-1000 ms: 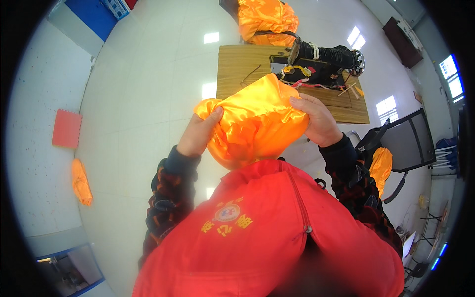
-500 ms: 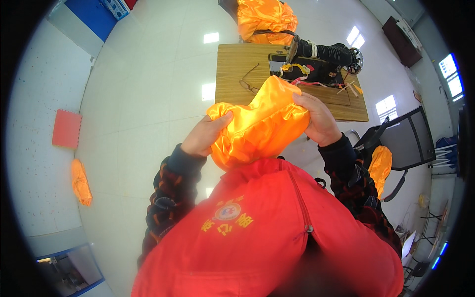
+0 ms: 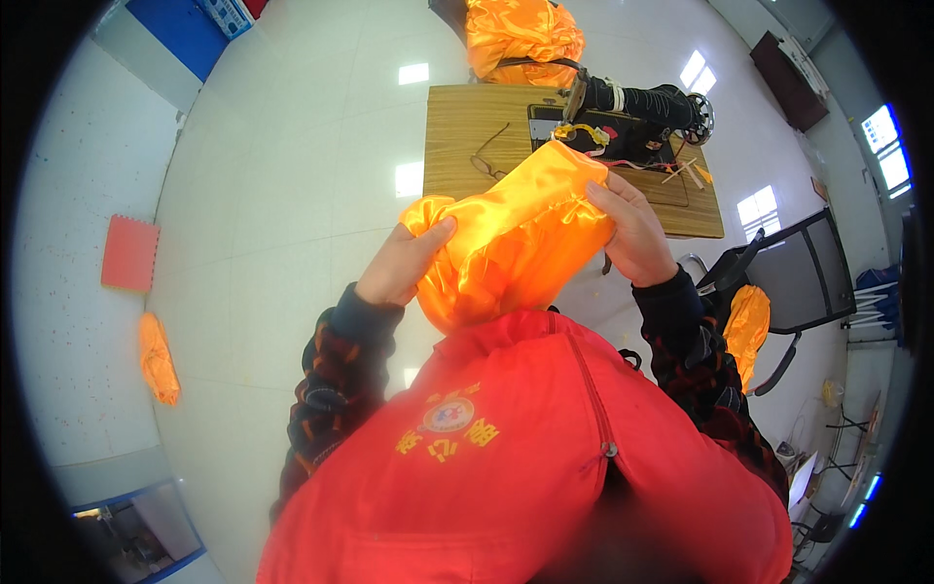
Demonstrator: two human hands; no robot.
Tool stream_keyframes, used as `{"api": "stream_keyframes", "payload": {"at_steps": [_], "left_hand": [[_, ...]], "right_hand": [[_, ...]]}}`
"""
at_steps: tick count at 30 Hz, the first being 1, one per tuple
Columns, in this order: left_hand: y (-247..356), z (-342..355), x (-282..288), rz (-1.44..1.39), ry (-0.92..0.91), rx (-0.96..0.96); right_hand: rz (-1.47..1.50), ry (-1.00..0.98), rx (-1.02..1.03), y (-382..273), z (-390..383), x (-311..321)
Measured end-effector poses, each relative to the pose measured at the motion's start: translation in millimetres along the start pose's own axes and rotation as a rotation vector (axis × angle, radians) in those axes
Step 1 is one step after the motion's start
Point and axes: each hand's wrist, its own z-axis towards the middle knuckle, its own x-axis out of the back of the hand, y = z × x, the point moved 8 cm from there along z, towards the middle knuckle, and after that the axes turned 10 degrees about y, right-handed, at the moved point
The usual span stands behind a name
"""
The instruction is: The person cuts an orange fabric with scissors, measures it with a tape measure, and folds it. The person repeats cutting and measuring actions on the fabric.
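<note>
Shiny orange satin fabric hangs between my two hands, in front of my chest. My left hand is closed on its left edge, thumb on top of the cloth. My right hand pinches the upper right corner between thumb and fingers. The top edge is drawn fairly straight, with gathered folds below it. Just beyond the cloth stands a black sewing machine on a wooden table. Eyeglasses lie on the table, partly covered from view by the fabric.
Behind the table is a heap of orange satin. A black mesh chair with another orange piece stands at the right. On the left, an orange bundle and a red foam mat sit by the wall.
My right hand has moved slightly right and pulled the fabric's top edge straighter and flatter. My left hand stays almost in place, still gripping the cloth.
</note>
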Motion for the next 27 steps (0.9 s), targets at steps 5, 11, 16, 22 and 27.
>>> {"api": "stream_keyframes", "payload": {"at_steps": [5,11,16,22,27], "left_hand": [[12.0,-5.4,9.5,0.037,0.136,-0.244],[11.5,-4.9,7.6,-0.097,0.206,-0.2],[0.1,2.2,-5.9,-0.406,0.195,-0.037],[-15.2,6.2,-27.2,-0.211,0.109,0.136],[2.0,-7.9,-50.5,0.189,-0.155,-0.026]], "right_hand": [[-0.27,0.044,0.312,-18.0,2.6,3.8],[-0.283,0.101,0.36,-15.2,12.3,7.3],[-0.331,0.192,0.365,5.3,16.5,-0.6],[-0.779,-0.132,0.529,33.8,1.6,-54.7],[-0.964,-0.073,0.663,33.4,-0.2,-59.9]]}}
